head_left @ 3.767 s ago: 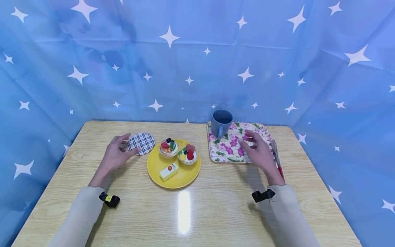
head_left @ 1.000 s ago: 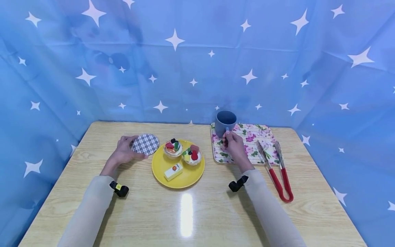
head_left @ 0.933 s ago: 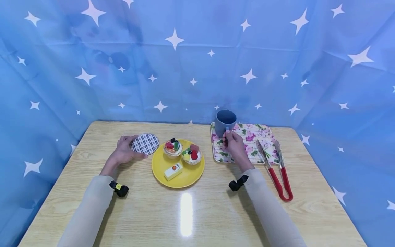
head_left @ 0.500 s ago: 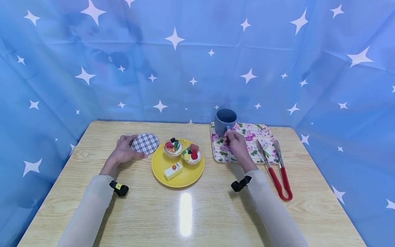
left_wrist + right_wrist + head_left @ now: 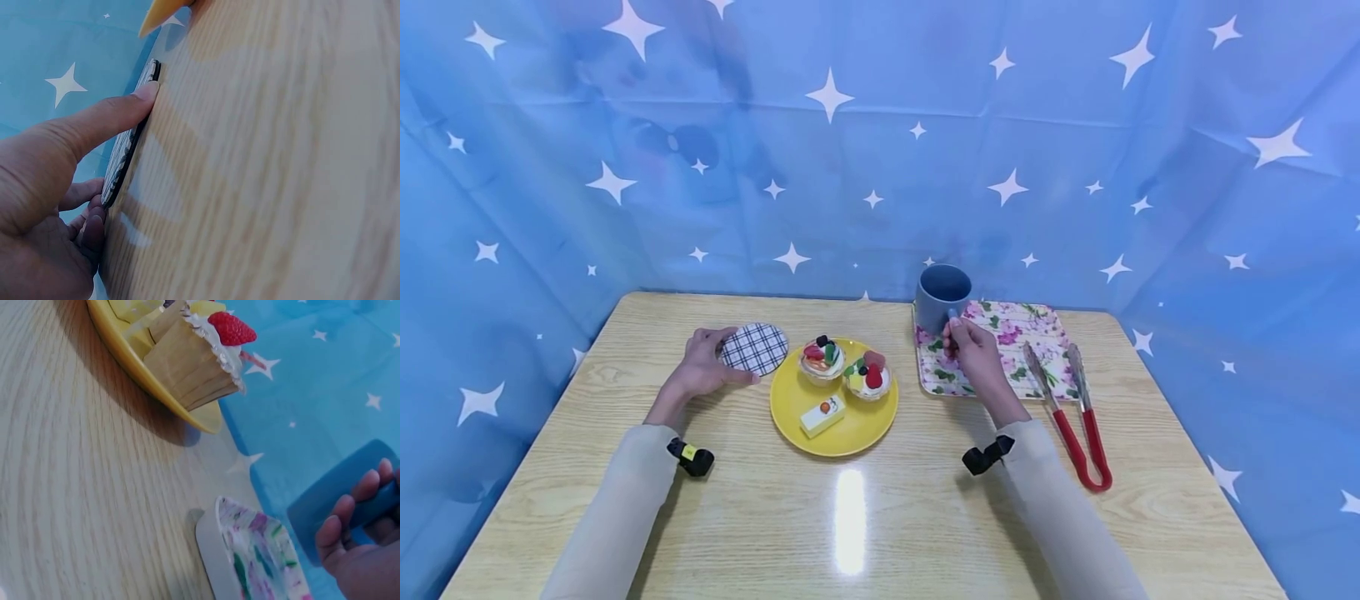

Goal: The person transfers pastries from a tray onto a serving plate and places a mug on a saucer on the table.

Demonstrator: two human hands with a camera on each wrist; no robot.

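Note:
In the head view my left hand (image 5: 706, 367) spans the round checked coaster (image 5: 755, 349) at the table's left. Its thumb (image 5: 147, 92) and fingers sit at the coaster's edges in the left wrist view. With my right hand (image 5: 976, 350) I grip the handle of a blue mug (image 5: 934, 310). The mug is upright at the back left corner of the floral tray (image 5: 1018, 333). In the right wrist view the fingers curl round the handle, and the mug (image 5: 312, 512) seems to be clear of the tray surface.
Between my hands lies a yellow plate (image 5: 835, 446) with two fruit-topped cupcakes (image 5: 822, 363) and a white cake bar (image 5: 822, 416). Red-handled tongs (image 5: 1086, 450) lie with their tips on the tray's right side. A starred blue curtain (image 5: 880, 167) hangs behind the table.
My right hand has moved from above the tray onto the mug's handle, and the mug has just shifted slightly left. My left hand has closed in on the coaster. The tongs are uncovered.

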